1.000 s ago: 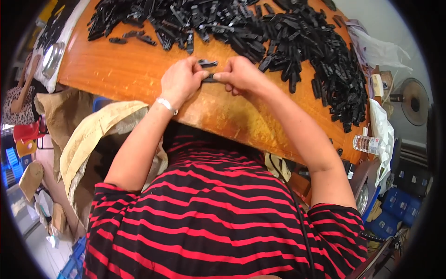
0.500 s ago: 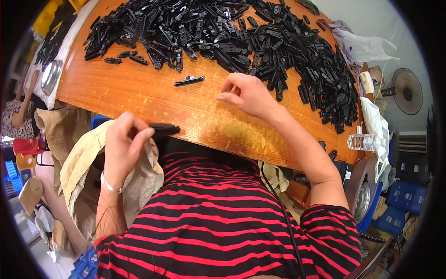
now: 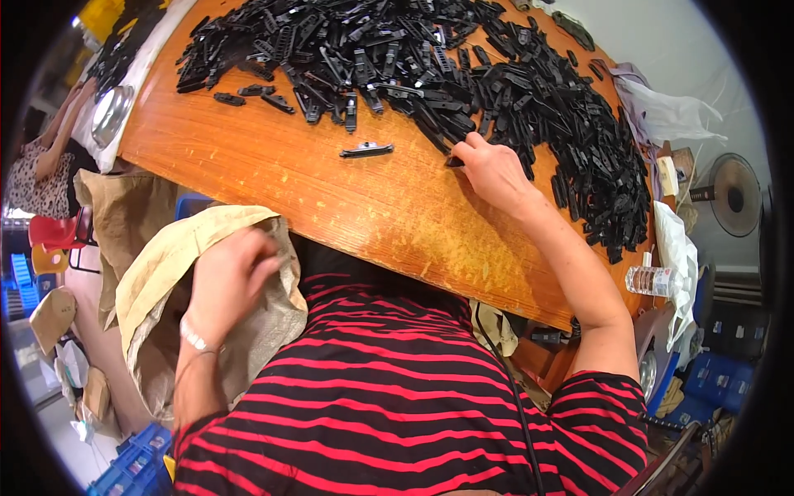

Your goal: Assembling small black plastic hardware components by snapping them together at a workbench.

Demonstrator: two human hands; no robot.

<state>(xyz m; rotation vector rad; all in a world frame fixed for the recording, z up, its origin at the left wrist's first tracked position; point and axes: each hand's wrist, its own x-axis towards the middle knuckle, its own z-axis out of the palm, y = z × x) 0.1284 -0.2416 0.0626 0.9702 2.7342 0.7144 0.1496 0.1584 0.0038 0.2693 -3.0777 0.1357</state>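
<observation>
A broad heap of small, long black plastic parts [image 3: 331, 58] covers the far side of the wooden table [image 3: 273, 169]. My right hand [image 3: 496, 175] is at the heap's near edge, its thumb and fingers closed on one black plastic part [image 3: 454, 161]. A single part with a shiny strip [image 3: 366, 150] lies apart on the bare wood, left of that hand. Over the mouth of a beige woven sack [image 3: 149, 273] at the table's near left edge hovers my left hand [image 3: 231, 277]. Motion blurs its fingers, and no part shows in them.
A clear plastic bottle [image 3: 649, 280] lies near the table's right edge, beside a white plastic bag [image 3: 676, 248]. Behind them stands a fan [image 3: 734, 194]. At the far left, another person's arm [image 3: 62, 124] reaches toward more black parts. A metal bowl [image 3: 112, 116] sits by the left edge.
My left hand held a black part beside the sack; now it is over the sack's mouth and the part is out of sight. My right hand moved right to the heap and took a part.
</observation>
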